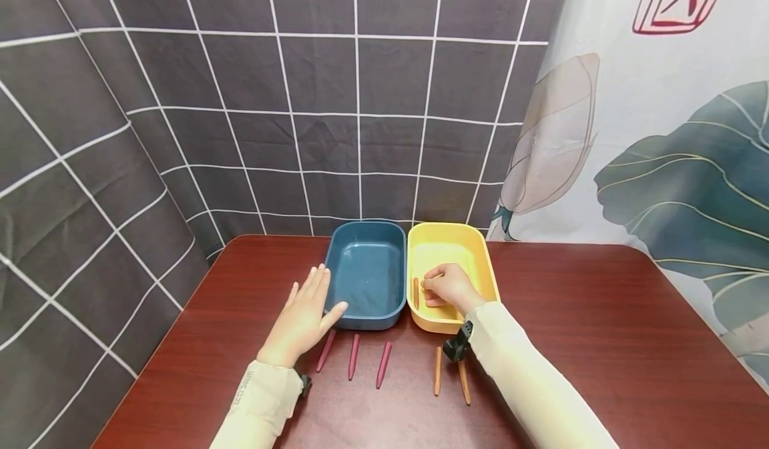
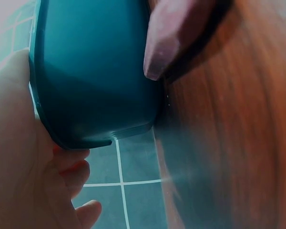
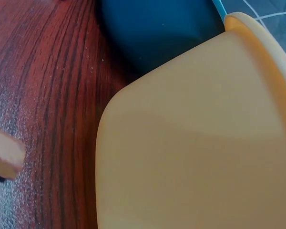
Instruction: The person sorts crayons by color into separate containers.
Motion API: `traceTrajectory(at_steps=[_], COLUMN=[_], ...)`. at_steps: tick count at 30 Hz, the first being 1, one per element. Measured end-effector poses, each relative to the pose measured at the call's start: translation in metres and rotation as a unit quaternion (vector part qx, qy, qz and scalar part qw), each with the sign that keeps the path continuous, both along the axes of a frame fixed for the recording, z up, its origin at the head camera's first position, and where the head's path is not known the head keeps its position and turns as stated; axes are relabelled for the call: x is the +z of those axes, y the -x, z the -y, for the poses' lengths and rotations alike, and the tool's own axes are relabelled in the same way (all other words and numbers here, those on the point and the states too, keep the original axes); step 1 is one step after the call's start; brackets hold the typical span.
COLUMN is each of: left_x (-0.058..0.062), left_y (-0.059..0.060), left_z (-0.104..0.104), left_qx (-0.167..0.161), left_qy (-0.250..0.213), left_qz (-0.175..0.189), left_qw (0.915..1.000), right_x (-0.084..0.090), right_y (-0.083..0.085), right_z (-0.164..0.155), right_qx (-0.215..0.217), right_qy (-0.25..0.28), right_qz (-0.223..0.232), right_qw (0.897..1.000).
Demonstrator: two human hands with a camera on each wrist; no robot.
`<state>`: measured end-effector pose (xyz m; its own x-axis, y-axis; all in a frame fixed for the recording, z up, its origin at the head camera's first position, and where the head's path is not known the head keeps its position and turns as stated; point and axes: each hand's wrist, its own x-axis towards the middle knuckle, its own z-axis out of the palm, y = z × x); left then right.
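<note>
Your right hand (image 1: 450, 287) sits inside the yellow tub (image 1: 484, 262), fingers curled down over what looks like an orange crayon (image 1: 434, 278) pinched at its tip, though the knuckles cover most of it, so you cannot be sure how firmly it is held. Another orange crayon (image 1: 415, 292) lies on the tub floor just beside that hand. Your left hand (image 1: 303, 319) lies flat and relaxed on the table (image 1: 601, 342), fingers straight, its thumb touching the near left corner of the blue tub (image 1: 368, 272) and holding nothing. In front of the tubs three maroon crayons (image 1: 354, 356) lie side by side near your left wrist, and two orange crayons (image 1: 450, 374) lie near your right sleeve. These sticks look light, stiff and waxy; they are likely to snap if bent and to roll if nudged, so take one near its middle with fingertip and thumb rather than by the pointed end. The tubs look like thin smooth plastic that would slide easily on the polished wood. The left wrist view shows only the blue tub's outer wall and a blurred maroon tip; the right wrist view shows the yellow tub's wall from outside, so neither shows the fingers at work.
</note>
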<state>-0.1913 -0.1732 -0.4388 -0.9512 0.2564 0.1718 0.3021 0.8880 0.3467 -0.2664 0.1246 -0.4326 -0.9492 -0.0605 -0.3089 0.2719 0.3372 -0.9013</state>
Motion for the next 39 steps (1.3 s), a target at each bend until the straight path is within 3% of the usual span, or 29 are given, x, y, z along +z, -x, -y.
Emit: traceTrajectory(at_steps=[10,17,28,36,39], left_x=[-0.001,-0.002,-0.002,-0.004,-0.004], left_y=[0.001,0.001,0.002,0.002,0.002], left_z=[0.000,-0.001,-0.001,0.001,0.001], left_qx=[0.001,-0.005,-0.004,-0.002,-0.005], left_qy=[0.003,-0.010,-0.016,-0.010,-0.011], left_qz=[-0.003,-0.004,0.001,-0.005,-0.008], left_qw=[1.0000,0.9999,0.9999,0.9999,0.9999], right_x=[0.004,0.010,0.027,0.035,0.038], right_y=[-0.001,-0.005,-0.031,-0.057,-0.067], right_z=[0.002,-0.001,-0.014,-0.020,-0.022], right_qx=[0.001,0.019,0.035,0.049,0.054], right_qy=[-0.020,-0.127,-0.095,-0.134,-0.135], right_qz=[-0.035,-0.137,-0.216,-0.303,-0.319], right_qw=[0.999,0.982,0.971,0.942,0.937])
